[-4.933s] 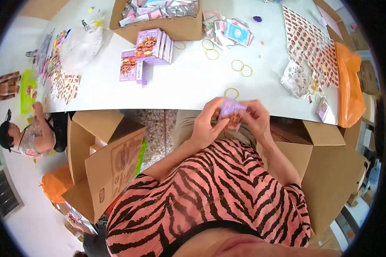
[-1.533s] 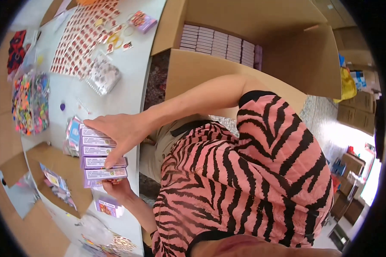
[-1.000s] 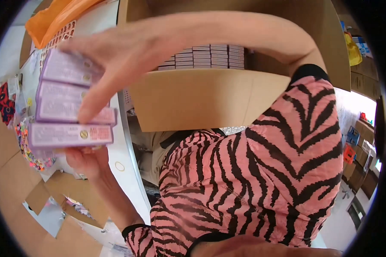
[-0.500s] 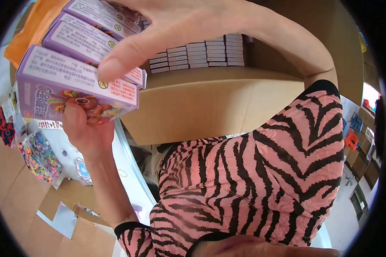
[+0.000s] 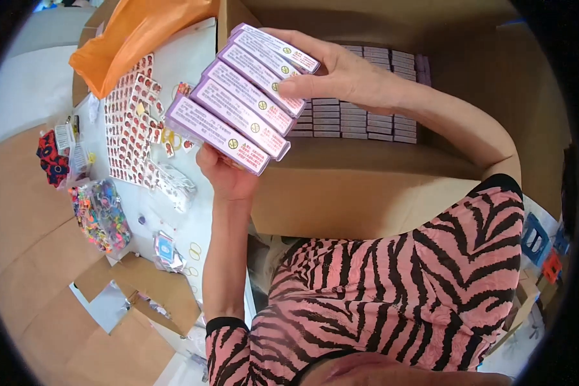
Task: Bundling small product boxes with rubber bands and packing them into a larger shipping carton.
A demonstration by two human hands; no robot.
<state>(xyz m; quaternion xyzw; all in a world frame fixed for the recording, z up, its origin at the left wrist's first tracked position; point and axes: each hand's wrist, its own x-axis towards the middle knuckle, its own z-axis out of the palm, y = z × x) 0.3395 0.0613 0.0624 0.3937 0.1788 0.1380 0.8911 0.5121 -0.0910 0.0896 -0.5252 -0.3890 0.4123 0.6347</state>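
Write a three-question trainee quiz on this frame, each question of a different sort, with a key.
1. True or false: both hands hold the stack of purple boxes.
2. Where are the matching boxes already packed? A) in the carton B) in the orange bag C) on the floor
3. Fill in: the left hand grips the stack from ____, while the right hand presses on its far end.

Key
1. True: the stack is clamped between the two hands, held over the carton's edge.
2. A: rows of packed boxes lie inside the carton.
3. below.
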